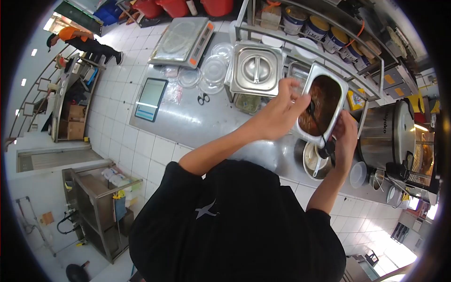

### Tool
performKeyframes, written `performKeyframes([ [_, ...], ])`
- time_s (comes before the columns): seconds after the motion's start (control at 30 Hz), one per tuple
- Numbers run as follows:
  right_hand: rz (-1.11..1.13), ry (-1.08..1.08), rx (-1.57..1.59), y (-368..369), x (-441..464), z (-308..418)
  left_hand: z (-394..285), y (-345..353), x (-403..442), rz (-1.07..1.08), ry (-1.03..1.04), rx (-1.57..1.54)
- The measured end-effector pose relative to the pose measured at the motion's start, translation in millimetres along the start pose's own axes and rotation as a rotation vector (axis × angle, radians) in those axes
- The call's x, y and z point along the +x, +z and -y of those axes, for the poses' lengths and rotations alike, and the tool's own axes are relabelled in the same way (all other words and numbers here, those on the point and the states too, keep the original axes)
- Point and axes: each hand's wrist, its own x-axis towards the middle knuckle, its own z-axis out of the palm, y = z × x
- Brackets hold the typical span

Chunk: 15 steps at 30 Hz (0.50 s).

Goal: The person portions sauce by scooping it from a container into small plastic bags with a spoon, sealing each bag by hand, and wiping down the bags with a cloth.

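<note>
A deep steel pan (339,89) of brownish-red sauce is tilted over the counter. My right hand (345,134) grips its lower right side. Curled at the pan's left rim are the fingers of my left hand (282,113); what they pinch, if anything, is hidden. Inside the pan leans a dark utensil, its thick black handle (326,149) sticking out past the near rim beside my right hand. Below the pan stands a round steel bowl (307,162) with pale contents and a light-handled utensil. A lidded steel container (256,70) is left of the pan.
On the steel counter (211,117) are a scale (181,40), a tablet (151,99), scissors (203,98) and clear plastic lids (213,70). A large cooker (385,134) stands at right, under shelves of tubs (315,28). A person in orange (70,34) is far left.
</note>
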Motion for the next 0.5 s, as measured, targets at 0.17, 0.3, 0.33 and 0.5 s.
performKeyframes([
  [0.17,0.227,0.247,0.134,31.7,-85.0,-45.8,30.4,-27.7,-103.2,-0.029,-0.181,-0.196],
  [0.3,0.262,0.504,0.048,95.3,-104.4,-126.5,107.4,-71.5,-153.5,-0.134,-0.451,-0.197],
  [0.33,0.237,0.559,0.012,111.9,-103.9,-151.1,120.9,-85.9,-155.8,-0.166,-0.506,-0.233],
  [0.5,0.123,0.541,-0.053,183.6,-95.6,-245.2,221.1,-159.4,-155.6,-0.114,-0.429,-0.064],
])
